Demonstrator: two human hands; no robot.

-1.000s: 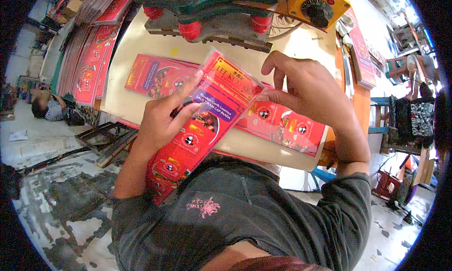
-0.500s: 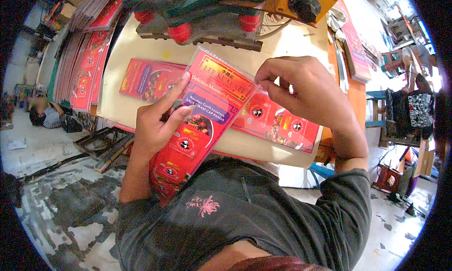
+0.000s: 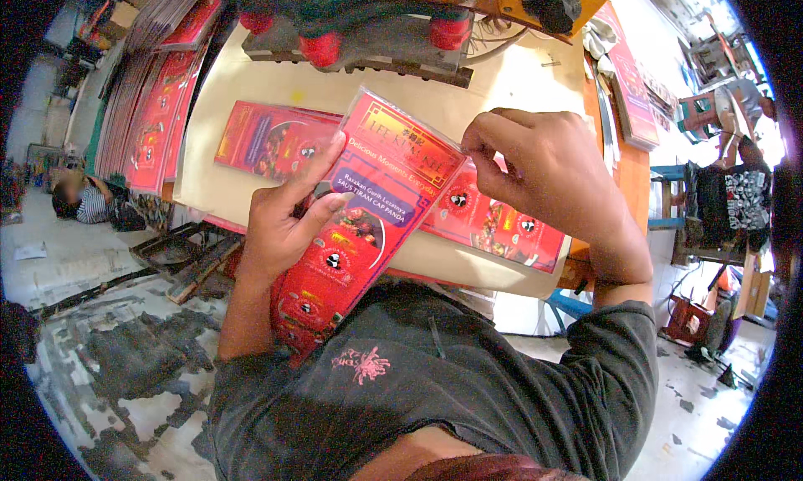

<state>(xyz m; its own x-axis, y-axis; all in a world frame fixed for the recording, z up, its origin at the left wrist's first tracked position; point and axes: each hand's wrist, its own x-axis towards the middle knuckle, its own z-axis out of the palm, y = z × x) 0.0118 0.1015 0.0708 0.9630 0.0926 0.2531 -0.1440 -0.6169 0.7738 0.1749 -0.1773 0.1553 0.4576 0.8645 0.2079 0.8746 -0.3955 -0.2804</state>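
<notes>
My left hand (image 3: 283,226) is closed around the left edge of a long red printed card in a clear plastic sleeve (image 3: 381,176), thumb on its front. The card is tilted, its gold-and-red top pointing away from me and its lower end against my shirt. At its upper right corner, my right hand (image 3: 535,159) makes a pinch, thumb and forefinger meeting on the sleeve's edge; the fingertips partly hide that spot. Beneath the held card, one red printed card (image 3: 242,138) lies on the cream tabletop (image 3: 209,188) at left, and another (image 3: 519,230) at right.
A dark green machine with red feet (image 3: 320,48) stands at the table's far side, beside a yellow control box with a black knob (image 3: 552,8). Tall stacks of red cards (image 3: 155,130) rise at left; another stack (image 3: 636,104) lies at right. Other people are farther off on both sides.
My right hand has shifted slightly right and down, still pinching at the corner. The held card has moved a little rightward with my left hand; the whole view has shifted slightly too.
</notes>
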